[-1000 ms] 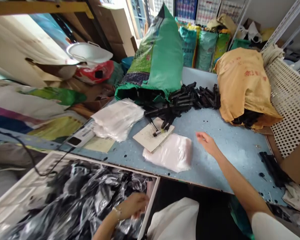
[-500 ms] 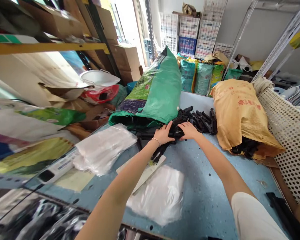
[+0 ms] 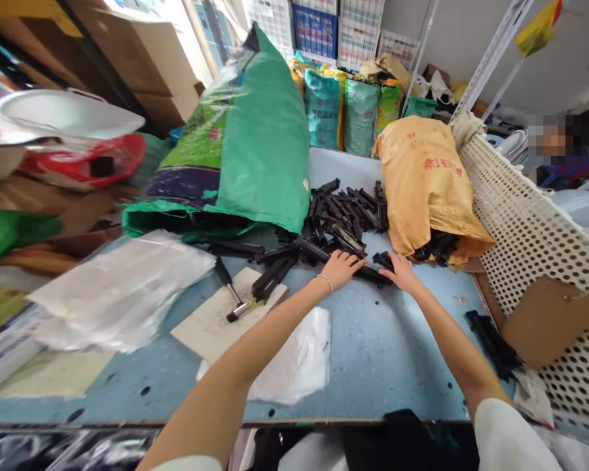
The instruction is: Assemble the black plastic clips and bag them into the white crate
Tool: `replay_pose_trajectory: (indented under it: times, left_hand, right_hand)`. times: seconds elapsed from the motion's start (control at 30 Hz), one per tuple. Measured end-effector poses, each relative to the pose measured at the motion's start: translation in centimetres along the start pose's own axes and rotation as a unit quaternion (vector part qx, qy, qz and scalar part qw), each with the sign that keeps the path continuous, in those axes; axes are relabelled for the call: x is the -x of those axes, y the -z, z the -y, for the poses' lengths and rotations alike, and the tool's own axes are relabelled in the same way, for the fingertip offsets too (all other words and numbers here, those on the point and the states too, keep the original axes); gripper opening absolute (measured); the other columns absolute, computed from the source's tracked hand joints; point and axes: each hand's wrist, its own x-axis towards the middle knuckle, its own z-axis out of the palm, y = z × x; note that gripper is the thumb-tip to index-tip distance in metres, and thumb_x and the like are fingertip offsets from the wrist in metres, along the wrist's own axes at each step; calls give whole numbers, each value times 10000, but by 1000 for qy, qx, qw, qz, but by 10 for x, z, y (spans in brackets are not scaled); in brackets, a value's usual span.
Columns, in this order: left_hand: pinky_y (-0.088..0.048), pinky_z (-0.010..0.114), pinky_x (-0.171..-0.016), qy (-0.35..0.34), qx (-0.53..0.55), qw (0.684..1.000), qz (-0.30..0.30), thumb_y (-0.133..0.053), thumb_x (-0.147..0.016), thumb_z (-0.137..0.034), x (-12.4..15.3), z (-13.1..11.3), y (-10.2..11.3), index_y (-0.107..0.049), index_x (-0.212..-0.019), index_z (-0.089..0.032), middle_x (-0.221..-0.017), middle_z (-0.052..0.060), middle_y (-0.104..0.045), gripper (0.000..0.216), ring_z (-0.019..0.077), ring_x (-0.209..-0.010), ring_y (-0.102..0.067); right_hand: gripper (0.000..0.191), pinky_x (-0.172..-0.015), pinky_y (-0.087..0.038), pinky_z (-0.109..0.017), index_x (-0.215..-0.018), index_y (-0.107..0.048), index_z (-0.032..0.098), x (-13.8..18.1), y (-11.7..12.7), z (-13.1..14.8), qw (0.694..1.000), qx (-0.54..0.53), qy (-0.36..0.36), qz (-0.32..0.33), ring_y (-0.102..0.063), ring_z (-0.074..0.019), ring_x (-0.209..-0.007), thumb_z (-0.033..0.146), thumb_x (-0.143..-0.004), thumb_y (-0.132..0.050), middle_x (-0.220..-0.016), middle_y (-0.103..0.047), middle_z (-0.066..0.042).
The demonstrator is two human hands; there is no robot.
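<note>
Both hands have slid rightward along the black parts (image 3: 343,216), left hand (image 3: 340,268) and right hand (image 3: 401,271) fingers flat, gripping nothing

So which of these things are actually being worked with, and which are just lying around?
In use:
left hand and right hand, both resting on the black parts
blue table they lie on

Lying about:
green sack
yellow sack
clear bags
card
white basket

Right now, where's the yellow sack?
In the head view, the yellow sack lies on the blue table, right of the black parts pile, against the white perforated panel.
</note>
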Motion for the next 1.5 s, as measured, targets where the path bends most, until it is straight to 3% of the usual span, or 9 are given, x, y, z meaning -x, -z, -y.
replay_pose_trajectory:
  times: [0.13,0.3,0.53,0.83,0.93,1.07,1.17,1.3,1.5]
  left_hand:
    - [-80,701,-1224,44,121,989,-73,-738,-865,-332,21,-38,-2,-357,-1586,-244,-1548,194,-488,821,418,-1515,-306]
    - [-352,532,-1217,12,436,885,-163,-649,-928,-479,70,-114,6,158,-1627,-215,-1678,229,-236,1100,335,-1518,-360]
    - [-496,539,-1085,162,463,851,-187,-608,-954,-387,142,-154,10,-84,-1606,-181,-1442,223,-512,862,317,-1253,-620]
    - [-513,502,-1081,134,444,869,-170,-607,-913,-281,170,-161,26,-263,-1566,-242,-1493,166,-509,738,323,-1304,-593]
    - [-588,427,-923,178,543,806,-152,-619,-896,-290,165,-153,28,-287,-1552,-237,-1248,116,-635,737,239,-1026,-688]
    - [-586,313,-694,262,666,681,-154,-591,-920,-354,157,-147,27,-269,-1538,-251,-919,10,-620,704,151,-730,-654]
    - [-581,308,-698,282,688,645,-174,-595,-919,-364,154,-147,17,-271,-1538,-264,-945,14,-623,706,143,-727,-658]
    - [-588,432,-848,339,598,706,-171,-519,-942,-327,152,-155,-18,-454,-1443,-186,-1063,91,-659,525,226,-881,-692]
    - [-350,604,-1170,268,401,871,-93,-581,-932,-252,146,-195,-64,-553,-1412,-144,-1410,197,-588,492,364,-1390,-459]
  right_hand:
    - [763,-1140,-363,-558,-1472,-440,170,30,6,21,995,-64,-54,-45,-458,-352,-1384,705,-930,-481,-1435,-532,-197]
    - [715,-1152,-393,-444,-1425,-521,303,107,-4,76,962,-273,-7,-3,-488,-250,-1327,783,-971,-246,-1354,-556,-88]
    - [445,-908,-452,-432,-975,-602,265,159,12,116,978,-181,74,-69,-533,-238,-927,632,-1031,-356,-934,-563,-59]
    - [537,-771,-417,-375,-772,-513,255,168,-8,130,967,-251,10,-40,-492,-207,-773,723,-985,-360,-771,-516,-20]
    - [572,-717,-408,-347,-759,-513,255,173,-13,130,956,-288,-51,15,-492,-191,-715,752,-977,-334,-714,-507,-4]
    - [520,-826,-399,-405,-864,-620,235,203,-23,132,990,-93,76,79,-541,-237,-846,669,-1007,-372,-848,-633,-72]
    - [461,-843,-384,-429,-862,-644,212,221,-33,129,987,38,123,96,-549,-264,-899,525,-1049,-362,-916,-671,-119]
    - [480,-811,-426,-391,-838,-639,239,187,-31,102,987,33,49,152,-584,-246,-835,491,-1074,-305,-818,-657,-69]
    - [370,-1129,-315,-557,-1236,-634,135,72,-20,59,999,3,-44,7,-452,-385,-1322,384,-998,-497,-1355,-592,-228]
